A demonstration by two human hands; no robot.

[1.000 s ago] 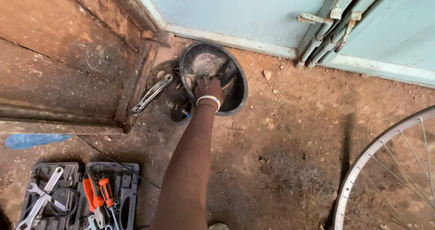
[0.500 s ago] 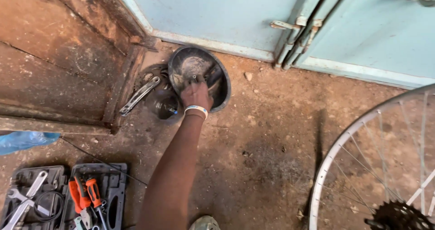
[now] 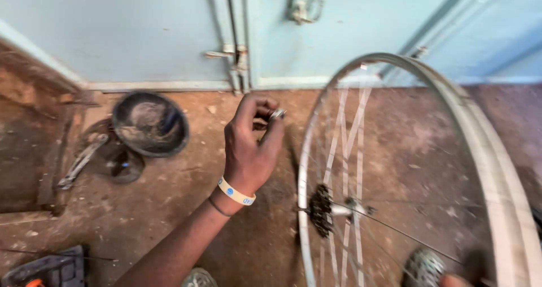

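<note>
While the left hand (image 3: 248, 146) pinched a small metal part (image 3: 276, 114) above the dirt floor (image 3: 186, 219), the wheel (image 3: 451, 168) stood just beside it.
Fingertip grip looked adequate; steadying near the hub (image 3: 333, 208) seemed advisable. Right hand barely showed at the frame's bottom edge, grip undeterminable.

Open dirt floor (image 3: 197, 208) lies below the raised left hand (image 3: 248, 146), room to pass there. Right of it the bicycle wheel (image 3: 485, 151) blocks (spokes and cog cluster too); the dark bowl (image 3: 149, 123) sits leftward.
</note>
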